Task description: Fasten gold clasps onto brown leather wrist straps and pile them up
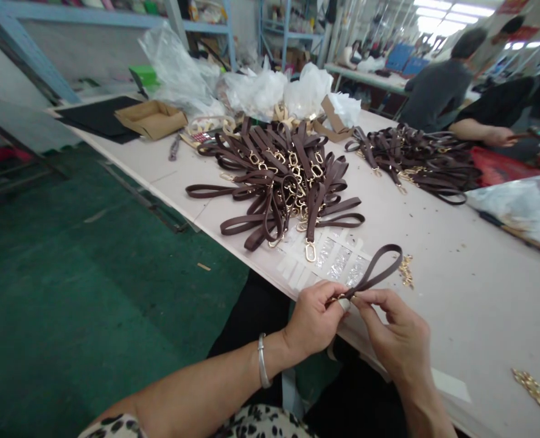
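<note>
A dark brown wrist strap [383,263] with its loop pointing up and right is held over the table's near edge. My left hand [318,316] pinches the strap's lower end, with a pale covering on the thumb and a silver bangle on the wrist. Thumb and forefinger of my right hand [395,328] close on the strap just beside it. Whether a small metal piece sits between those fingertips is too small to tell. Beyond the hands lies a big pile of brown straps [270,182] with gold oval rings. Small gold pieces [405,271] lie right of the held strap.
A second heap of straps [416,158] lies at the back right near a co-worker's hand [500,135]. Cardboard trays [151,118] and clear plastic bags [265,91] stand along the back. Gold chain-like pieces [537,392] lie at the right edge. Green floor [91,274] is at left.
</note>
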`<state>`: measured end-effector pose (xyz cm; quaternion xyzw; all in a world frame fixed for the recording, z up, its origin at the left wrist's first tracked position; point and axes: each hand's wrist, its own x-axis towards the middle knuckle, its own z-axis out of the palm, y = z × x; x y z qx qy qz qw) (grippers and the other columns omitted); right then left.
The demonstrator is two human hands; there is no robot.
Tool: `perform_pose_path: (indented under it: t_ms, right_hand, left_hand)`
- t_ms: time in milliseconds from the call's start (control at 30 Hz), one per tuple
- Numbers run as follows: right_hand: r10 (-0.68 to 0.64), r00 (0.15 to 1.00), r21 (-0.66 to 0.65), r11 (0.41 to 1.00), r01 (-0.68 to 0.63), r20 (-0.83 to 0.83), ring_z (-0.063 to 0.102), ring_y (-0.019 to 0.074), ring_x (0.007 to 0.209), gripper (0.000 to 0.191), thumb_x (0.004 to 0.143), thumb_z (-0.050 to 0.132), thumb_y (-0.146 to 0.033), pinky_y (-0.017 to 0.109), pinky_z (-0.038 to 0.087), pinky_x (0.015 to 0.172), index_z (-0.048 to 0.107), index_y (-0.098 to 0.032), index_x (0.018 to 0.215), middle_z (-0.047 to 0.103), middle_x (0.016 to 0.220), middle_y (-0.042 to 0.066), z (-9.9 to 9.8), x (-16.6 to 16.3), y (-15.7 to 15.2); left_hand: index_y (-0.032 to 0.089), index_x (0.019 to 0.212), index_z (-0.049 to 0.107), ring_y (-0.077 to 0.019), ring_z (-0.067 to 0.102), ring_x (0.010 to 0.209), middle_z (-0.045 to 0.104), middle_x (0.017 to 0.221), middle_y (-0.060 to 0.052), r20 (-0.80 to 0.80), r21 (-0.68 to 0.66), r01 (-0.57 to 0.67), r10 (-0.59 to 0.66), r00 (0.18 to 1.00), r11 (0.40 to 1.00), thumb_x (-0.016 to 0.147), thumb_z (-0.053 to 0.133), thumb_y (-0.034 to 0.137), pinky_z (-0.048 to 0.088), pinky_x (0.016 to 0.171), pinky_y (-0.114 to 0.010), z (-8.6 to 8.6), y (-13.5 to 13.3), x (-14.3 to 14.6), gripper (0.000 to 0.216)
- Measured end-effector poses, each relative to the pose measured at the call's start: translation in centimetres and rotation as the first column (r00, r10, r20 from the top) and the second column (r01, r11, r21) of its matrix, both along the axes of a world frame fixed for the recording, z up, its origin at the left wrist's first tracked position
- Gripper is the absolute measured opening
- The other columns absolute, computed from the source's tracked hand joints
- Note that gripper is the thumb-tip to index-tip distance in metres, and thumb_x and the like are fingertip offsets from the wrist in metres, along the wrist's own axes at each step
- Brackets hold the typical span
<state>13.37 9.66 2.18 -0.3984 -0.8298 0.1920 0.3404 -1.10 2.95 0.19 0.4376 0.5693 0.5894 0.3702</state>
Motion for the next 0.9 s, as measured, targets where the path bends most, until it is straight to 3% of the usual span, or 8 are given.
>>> perform_pose_path:
  t_ms: [167,300,433,500,567,633,767,900]
  right_hand:
    - [-0.115,0.979,-0.306,0.950,0.060,-0.167,0.068,0.0188,0.075,0.026,0.083,0.072,-0.043,0.029,0.054,0.069,0.063,-0.020,0.091,0.070,0.083,0.003,-1.0,0.2,-0.3]
    - [-0.252,0.881,-0.561,0.828,-0.019,-0.401,0.072,0.0241,0.087,0.053,0.072,0.082,-0.044,0.035,0.060,0.073,0.055,-0.021,0.111,0.073,0.099,0.009,-1.7,0.4,-0.9]
    - [-0.425,0.795,-0.621,0.780,0.080,-0.432,0.074,0.0260,0.084,0.069,0.067,0.086,-0.043,0.033,0.061,0.069,0.052,-0.021,0.123,0.076,0.090,0.008,-2.1,2.2,-2.3]
    - [-0.510,0.754,-0.589,0.782,0.206,-0.413,0.074,0.0256,0.083,0.069,0.066,0.087,-0.042,0.032,0.061,0.070,0.053,-0.021,0.124,0.076,0.090,0.008,-1.7,4.2,-3.3]
    - [-0.582,0.718,-0.549,0.767,0.331,-0.381,0.074,0.0265,0.085,0.069,0.065,0.086,-0.042,0.034,0.060,0.073,0.054,-0.022,0.123,0.076,0.092,0.008,-0.7,7.2,-4.4]
    - [-0.671,0.671,-0.506,0.717,0.480,-0.315,0.073,0.0284,0.084,0.068,0.063,0.086,-0.045,0.038,0.060,0.073,0.056,-0.023,0.121,0.076,0.090,0.007,0.5,11.0,-5.7]
    - [-0.841,0.538,-0.406,0.513,0.757,-0.060,0.072,0.0338,0.076,0.068,0.055,0.084,-0.054,0.044,0.059,0.064,0.062,-0.024,0.113,0.074,0.083,0.010,0.9,20.5,-8.6]
    - [-0.890,0.452,-0.279,0.418,0.864,0.065,0.069,0.0355,0.064,0.049,0.051,0.079,-0.059,0.047,0.055,0.053,0.066,-0.034,0.091,0.068,0.070,0.009,-2.4,29.4,-10.2]
  left_hand:
    - [0.017,0.094,0.074,-0.0173,0.063,0.082,0.069,0.085,-0.003,-0.104,0.062,0.049,-0.042,0.994,0.997,0.082,0.056,0.005,0.048,0.077,-0.027,0.1,-0.3,-0.3,0.024]
    - [0.016,0.098,0.074,-0.0179,0.065,0.082,0.070,0.084,-0.005,-0.220,0.100,0.145,-0.121,0.968,0.984,0.083,0.056,0.006,0.050,0.078,-0.027,0.5,-0.1,-0.1,0.025]
    - [0.016,0.106,0.072,-0.0199,0.066,0.091,0.072,0.096,-0.008,-0.467,0.119,0.329,-0.240,0.851,0.937,0.084,0.055,0.009,0.052,0.083,-0.028,1.8,1.0,-0.7,0.029]
    - [0.016,0.102,0.071,-0.0215,0.065,0.095,0.070,0.099,-0.009,-0.556,0.093,0.243,-0.153,0.817,0.965,0.083,0.060,0.016,0.052,0.087,-0.031,2.7,1.9,-2.1,0.021]
    - [0.015,0.103,0.066,-0.0232,0.064,0.099,0.068,0.104,-0.010,-0.630,0.037,-0.014,0.034,0.776,0.999,0.082,0.061,0.018,0.051,0.091,-0.034,3.4,3.1,-4.2,0.021]
    - [0.015,0.108,0.061,-0.0255,0.063,0.101,0.066,0.108,-0.011,-0.747,-0.041,-0.284,0.160,0.645,0.958,0.082,0.060,0.020,0.050,0.093,-0.038,3.6,4.7,-6.6,0.027]
    - [0.013,0.115,0.056,-0.0330,0.064,0.106,0.064,0.115,-0.016,-0.887,-0.113,-0.446,0.111,0.447,0.888,0.083,0.060,0.032,0.051,0.089,-0.042,3.0,7.7,-9.6,0.037]
    - [0.013,0.117,0.056,-0.0367,0.068,0.097,0.069,0.109,-0.019,-0.900,-0.226,-0.473,0.004,0.436,0.852,0.084,0.060,0.037,0.052,0.081,-0.044,3.4,8.4,-9.7,0.041]
